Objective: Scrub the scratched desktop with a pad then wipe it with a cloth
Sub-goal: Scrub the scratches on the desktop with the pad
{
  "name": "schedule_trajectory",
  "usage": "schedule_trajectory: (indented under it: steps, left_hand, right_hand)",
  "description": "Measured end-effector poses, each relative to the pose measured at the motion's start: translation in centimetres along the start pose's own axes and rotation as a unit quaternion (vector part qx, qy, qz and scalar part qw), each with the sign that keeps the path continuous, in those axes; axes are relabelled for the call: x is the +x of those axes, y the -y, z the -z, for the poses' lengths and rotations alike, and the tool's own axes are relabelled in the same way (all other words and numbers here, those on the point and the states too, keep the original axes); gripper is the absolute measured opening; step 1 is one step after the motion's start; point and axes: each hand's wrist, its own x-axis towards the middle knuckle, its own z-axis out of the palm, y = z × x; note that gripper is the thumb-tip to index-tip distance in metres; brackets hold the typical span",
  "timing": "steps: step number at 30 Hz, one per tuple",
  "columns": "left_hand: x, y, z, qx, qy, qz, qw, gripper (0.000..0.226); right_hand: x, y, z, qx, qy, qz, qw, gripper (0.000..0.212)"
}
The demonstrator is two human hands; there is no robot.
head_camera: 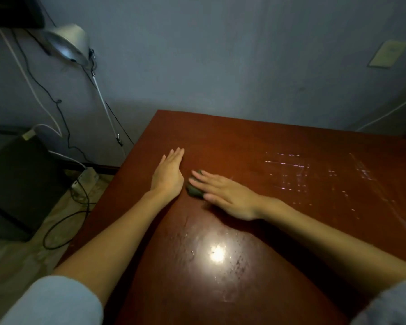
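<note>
A reddish-brown desktop (256, 148) fills the lower right of the head view, with pale scratches across its right half and a bright light reflection near me. My left hand (168, 171) lies flat on the wood near the desk's left edge, fingers straight and together. Just to its right, my right hand (223, 192) presses a dark green scrubbing pad (193, 190) onto the surface with straight fingers; most of the pad is hidden under them. No cloth is in view.
A metal desk lamp (67, 42) on a thin arm stands left of the desk by the grey wall. Cables (63, 207) trail over the floor beside a dark box (17, 184). A paper (388, 53) hangs on the wall at upper right.
</note>
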Motion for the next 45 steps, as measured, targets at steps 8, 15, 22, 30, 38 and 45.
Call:
schedule_trajectory:
  steps: [8, 15, 22, 30, 38, 45]
  left_hand:
    - [-3.3, -0.3, 0.8, 0.065, 0.028, -0.026, 0.997, 0.049]
    - [-5.8, -0.2, 1.4, 0.074, 0.035, -0.034, 0.996, 0.048]
    - [-6.9, -0.3, 1.5, 0.087, 0.040, -0.033, 0.995, 0.048]
    - [-8.9, -0.8, 1.6, 0.100, 0.042, -0.023, 0.994, 0.049]
    - [-10.7, -1.5, 1.4, 0.123, 0.039, -0.008, 0.992, 0.050]
    - [-12.5, -2.2, 1.3, 0.145, 0.057, 0.002, 0.988, 0.051]
  right_hand:
    - [0.0, -5.4, 3.0, -0.041, 0.007, -0.154, 0.987, 0.050]
    - [1.1, 2.0, -0.3, -0.038, -0.010, -0.085, 0.996, 0.050]
    - [-7.2, 0.8, 1.0, -0.029, -0.007, -0.101, 0.994, 0.051]
    - [-4.4, 2.0, 0.1, -0.042, -0.014, -0.156, 0.987, 0.052]
    - [-16.3, 9.2, -2.3, -0.012, -0.011, -0.029, 0.999, 0.053]
    - [-13.7, 5.7, -0.8, -0.026, -0.015, -0.174, 0.984, 0.052]
